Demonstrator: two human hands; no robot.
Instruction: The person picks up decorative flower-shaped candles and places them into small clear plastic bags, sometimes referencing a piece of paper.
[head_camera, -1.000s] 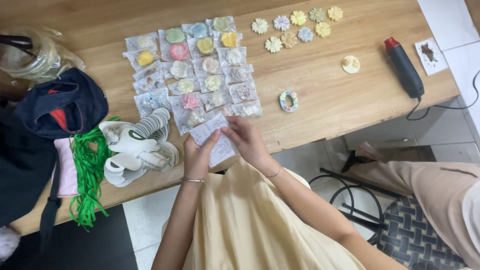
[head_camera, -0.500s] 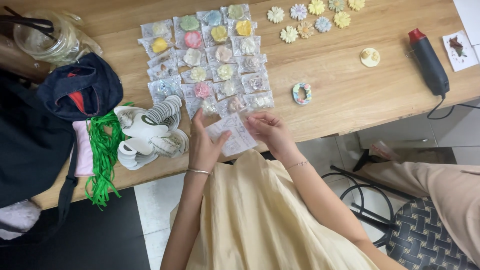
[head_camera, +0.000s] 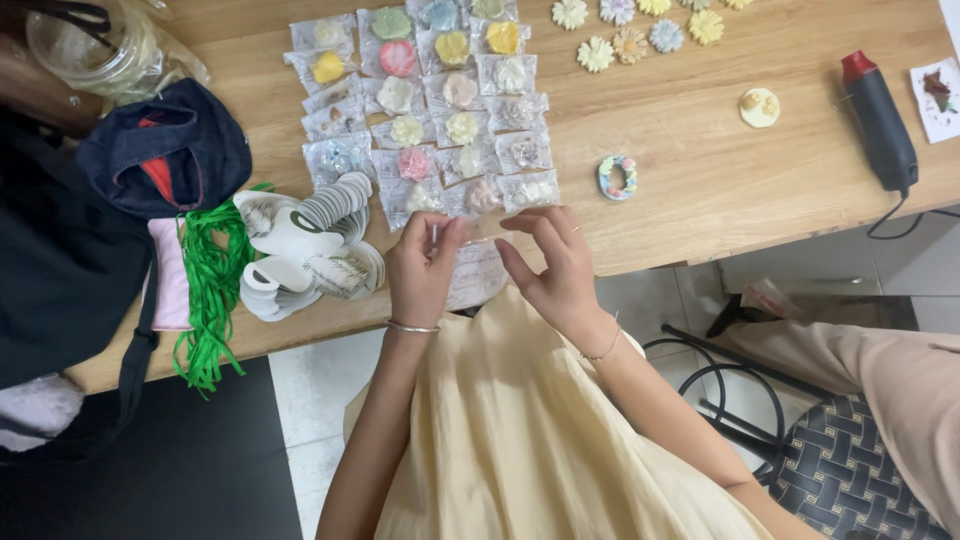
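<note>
My left hand and my right hand hold a small clear plastic bag between them at the near edge of the wooden table. Each hand pinches one side of the bag with its fingertips. Just beyond my fingers lie rows of bagged pastel flower pieces. A stack of white paper tags sits to the left of my left hand.
Loose flower pieces lie at the far right, with a ring-shaped pastel piece and a round cream piece nearer. A black heat tool with cord, green ribbon, a dark fabric bag and a glass jar are around.
Both hands have drawn slightly apart and toward the table edge, holding the clear bag stretched between them. The view has shifted so the table sits higher in frame.
</note>
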